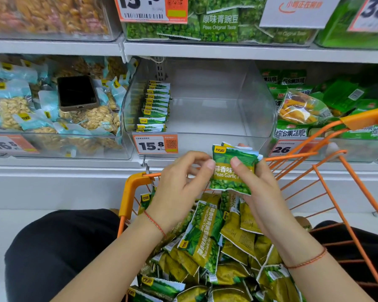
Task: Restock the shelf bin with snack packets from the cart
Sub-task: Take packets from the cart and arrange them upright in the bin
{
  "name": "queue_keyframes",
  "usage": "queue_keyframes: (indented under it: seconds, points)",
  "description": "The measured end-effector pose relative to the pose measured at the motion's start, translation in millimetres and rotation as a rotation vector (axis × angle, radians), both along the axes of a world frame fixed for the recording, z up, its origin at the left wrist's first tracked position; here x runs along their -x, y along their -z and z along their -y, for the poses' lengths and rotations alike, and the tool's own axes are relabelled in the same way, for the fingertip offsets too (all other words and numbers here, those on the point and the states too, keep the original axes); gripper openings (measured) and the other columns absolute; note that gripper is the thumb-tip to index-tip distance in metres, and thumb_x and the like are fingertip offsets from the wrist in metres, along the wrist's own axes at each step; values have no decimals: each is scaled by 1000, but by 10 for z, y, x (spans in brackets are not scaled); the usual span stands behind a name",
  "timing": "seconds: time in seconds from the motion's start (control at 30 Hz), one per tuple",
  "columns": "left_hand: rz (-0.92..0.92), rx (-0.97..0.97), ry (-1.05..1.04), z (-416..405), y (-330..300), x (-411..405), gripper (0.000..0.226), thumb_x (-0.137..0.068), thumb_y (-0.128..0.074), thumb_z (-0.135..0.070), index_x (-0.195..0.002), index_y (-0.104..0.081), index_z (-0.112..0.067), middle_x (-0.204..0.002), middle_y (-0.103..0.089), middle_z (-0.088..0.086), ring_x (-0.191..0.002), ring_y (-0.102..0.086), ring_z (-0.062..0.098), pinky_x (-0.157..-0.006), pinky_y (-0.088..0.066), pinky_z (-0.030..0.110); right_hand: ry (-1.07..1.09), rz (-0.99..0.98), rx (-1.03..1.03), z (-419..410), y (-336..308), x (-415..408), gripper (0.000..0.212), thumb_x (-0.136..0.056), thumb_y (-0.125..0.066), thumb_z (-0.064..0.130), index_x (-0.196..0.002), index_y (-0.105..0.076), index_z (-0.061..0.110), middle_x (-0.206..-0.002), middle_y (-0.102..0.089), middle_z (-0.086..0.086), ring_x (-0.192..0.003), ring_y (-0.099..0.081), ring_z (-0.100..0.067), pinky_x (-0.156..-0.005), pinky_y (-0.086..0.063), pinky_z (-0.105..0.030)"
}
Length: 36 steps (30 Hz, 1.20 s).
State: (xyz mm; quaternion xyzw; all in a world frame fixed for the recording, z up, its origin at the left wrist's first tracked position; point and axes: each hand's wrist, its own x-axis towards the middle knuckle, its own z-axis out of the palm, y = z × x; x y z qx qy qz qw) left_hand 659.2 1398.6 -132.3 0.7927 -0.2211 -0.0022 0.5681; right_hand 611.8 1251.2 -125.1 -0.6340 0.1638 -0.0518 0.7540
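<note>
My right hand (258, 188) grips a small stack of green garlic-pea packets (231, 168) above the orange cart (131, 188), thumb across the front packet. My left hand (181, 188) is beside the stack, its thumb tip touching the packets' left edge and its fingers loosely curled. Many more green and yellow packets (207, 247) fill the cart below. The clear shelf bin (255, 118) stands just behind, holding one upright row of the same packets (155, 105) along its left side.
A dark phone (76, 92) lies on the nut packets in the bin to the left. Green snack bags (303, 105) fill the bin to the right, partly behind the cart's handle (367, 118). A price tag reading 15.8 (154, 144) hangs on the bin's front.
</note>
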Motion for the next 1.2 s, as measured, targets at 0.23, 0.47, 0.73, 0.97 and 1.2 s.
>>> queue_keyframes:
  seconds: [0.23, 0.47, 0.73, 0.97, 1.2]
  points:
    - [-224, 38, 211, 94, 85, 15, 41, -80, -56, -55, -113, -60, -30, -109, -65, -5, -103, -60, 12, -89, -51, 37, -61, 56, 151, -55, 11, 60, 30, -78, -47, 47, -105, -50, 36, -92, -61, 35, -83, -54, 26, -68, -38, 4]
    - [-336, 217, 190, 69, 41, -46, 41, -73, -69, -47, -104, -61, -21, -109, -64, 17, -95, -59, 28, -89, -49, 43, -58, 198, 25, -31, -6, 41, 32, -82, -61, 36, -112, -57, 24, -105, -69, 11, -104, -63, -5, -82, -49, -18]
    - [-278, 211, 131, 33, 26, -76, 37, -71, -70, -34, -103, -54, -26, -79, -54, -10, -68, -50, -1, -68, -43, 16, -87, 274, 170, -95, -9, 73, 44, -82, -70, 20, -121, -51, 18, -108, -68, 10, -103, -64, -6, -83, -49, -16]
    - [-306, 280, 223, 13, -21, -62, 68, -83, -64, -13, -138, -30, -34, -89, -65, -13, -73, -60, -6, -71, -46, 9, -136, 295, 228, -106, -36, 96, 42, -84, -65, 28, -123, -48, 25, -112, -65, 17, -109, -61, -3, -90, -48, -18]
    - [-236, 251, 244, -10, 7, -84, 46, -85, -62, -18, -124, -49, -38, -128, -57, 11, -114, -59, 18, -100, -47, 33, -115, 295, 208, -110, -2, 83, 46, -80, -68, 20, -122, -49, 21, -114, -66, 8, -109, -62, -9, -88, -49, -21]
